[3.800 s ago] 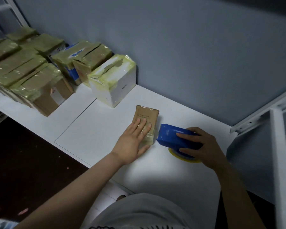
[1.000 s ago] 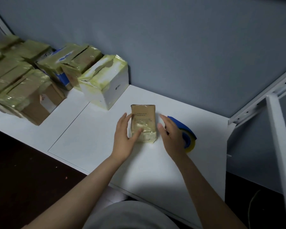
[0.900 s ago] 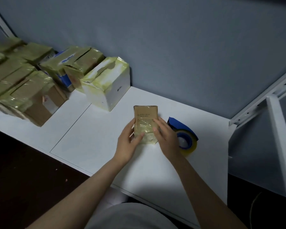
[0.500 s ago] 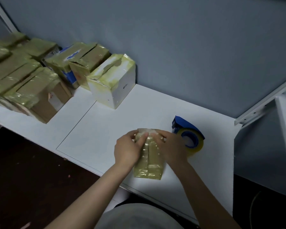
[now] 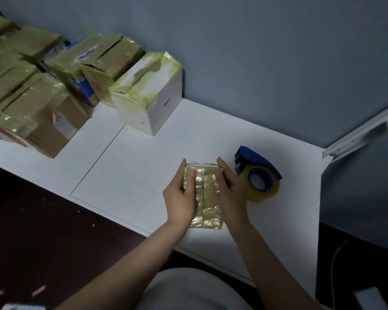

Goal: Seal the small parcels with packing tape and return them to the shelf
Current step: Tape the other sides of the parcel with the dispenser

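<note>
From the head camera, a small taped parcel [image 5: 207,198] lies on the white shelf [image 5: 132,175], near its front edge. The left hand [image 5: 180,198] and right hand [image 5: 231,194] grip its two long sides, thumbs pressed on top. A tape dispenser [image 5: 259,175] sits just right of the right hand. Taped boxes [image 5: 54,90] stand along the wall to the left.

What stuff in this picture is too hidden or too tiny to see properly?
All from the head view:
1. The long sides of the small parcel: covered by the left hand and right hand holding it.
2. The mark on the white box: too small to read.
3. The taped boxes at the left: cut off by the picture's edge.
</note>
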